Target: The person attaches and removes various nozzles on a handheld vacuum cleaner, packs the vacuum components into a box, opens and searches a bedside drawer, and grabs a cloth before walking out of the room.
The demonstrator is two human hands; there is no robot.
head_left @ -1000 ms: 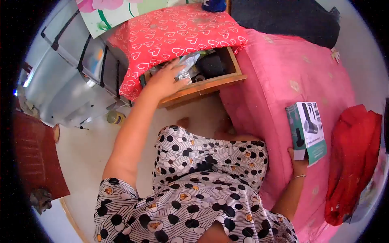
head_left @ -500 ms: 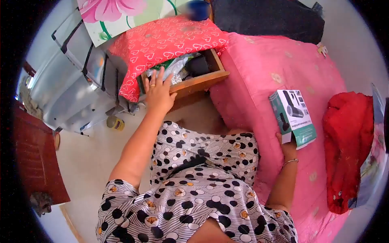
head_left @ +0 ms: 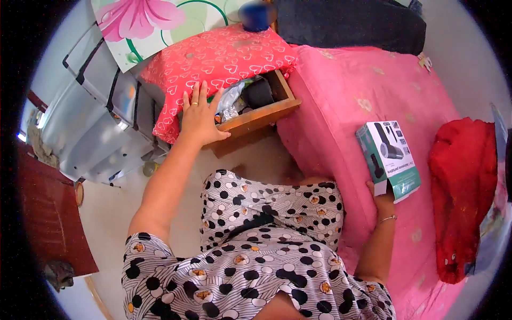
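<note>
My left hand [head_left: 200, 118], fingers spread and a ring on one of them, is at the left end of an open wooden drawer [head_left: 261, 116], over the edge of a red heart-print cloth [head_left: 229, 53]. Inside the drawer lie a crumpled silvery plastic bag [head_left: 230, 101] and a black object [head_left: 258, 93]. On the pink bedding, my right hand [head_left: 382, 200] grips the lower end of a green and white box [head_left: 392, 157] with a dark appliance pictured on it. The box partly hides the fingers of that hand.
Red clothing [head_left: 461, 197] lies at the right of the pink bed [head_left: 346, 96]. Dark fabric [head_left: 346, 24] and a blue object [head_left: 256, 16] are at the top. A clear plastic drawer unit [head_left: 96, 128] stands left, with a jar [head_left: 150, 169] on the floor below.
My left hand has drawn back from the bag in the drawer to the drawer's left end, and its fingers have spread. The box remains in my right hand while the view has shifted.
</note>
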